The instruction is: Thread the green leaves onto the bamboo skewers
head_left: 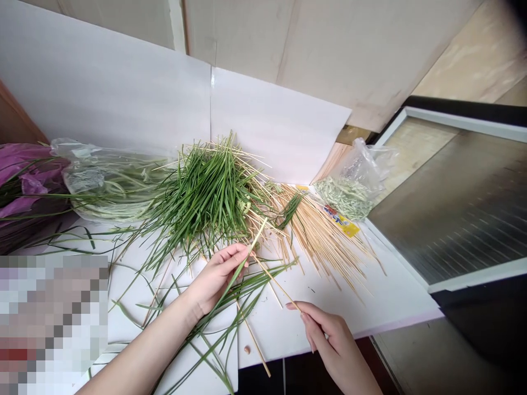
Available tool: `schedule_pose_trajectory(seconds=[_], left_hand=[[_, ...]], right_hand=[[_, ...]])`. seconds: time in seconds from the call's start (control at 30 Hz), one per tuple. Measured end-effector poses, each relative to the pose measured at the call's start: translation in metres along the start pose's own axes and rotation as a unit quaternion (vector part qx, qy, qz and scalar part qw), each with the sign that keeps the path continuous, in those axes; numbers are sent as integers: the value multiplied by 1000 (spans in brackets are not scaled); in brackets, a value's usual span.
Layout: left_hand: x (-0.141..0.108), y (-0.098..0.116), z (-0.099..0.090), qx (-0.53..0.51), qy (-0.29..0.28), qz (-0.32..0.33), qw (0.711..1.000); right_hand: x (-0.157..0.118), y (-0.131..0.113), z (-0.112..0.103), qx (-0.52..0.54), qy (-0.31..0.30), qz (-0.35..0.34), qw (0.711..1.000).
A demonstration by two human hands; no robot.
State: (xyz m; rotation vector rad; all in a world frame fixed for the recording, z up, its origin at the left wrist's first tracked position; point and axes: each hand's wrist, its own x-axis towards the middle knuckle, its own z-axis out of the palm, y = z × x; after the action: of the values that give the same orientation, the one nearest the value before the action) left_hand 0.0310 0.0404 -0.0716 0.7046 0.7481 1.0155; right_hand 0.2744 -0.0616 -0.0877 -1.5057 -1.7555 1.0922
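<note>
Head view: live over a white table, both hands low in frame.
Left hand: 7 o'clock, curled closed on a wooden skewer and long green blades.
Right hand: 5 o'clock, narrow pinch on the end of a second skewer.
Piles: green blade heap at 11 o'clock, touching a loose skewer pile at 3 o'clock.
Edges: near table edge just below the right hand; open white room toward 4 o'clock.
</note>
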Motion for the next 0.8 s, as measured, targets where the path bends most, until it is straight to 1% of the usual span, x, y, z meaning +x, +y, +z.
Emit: schedule_pose_trajectory(seconds=[0.27,0.6,0.8], left_hand=[[0,-1,-2,12,-4,9,1000],[-1,-1,-3,30,-6,19,999],[1,-3,-4,51,4,32,998]], right_hand=[[-1,-1,-1,8,-2,11,1000],[0,-2,-1,-4,-1,7,1000],[0,-3,0,-7,1,2,1000]])
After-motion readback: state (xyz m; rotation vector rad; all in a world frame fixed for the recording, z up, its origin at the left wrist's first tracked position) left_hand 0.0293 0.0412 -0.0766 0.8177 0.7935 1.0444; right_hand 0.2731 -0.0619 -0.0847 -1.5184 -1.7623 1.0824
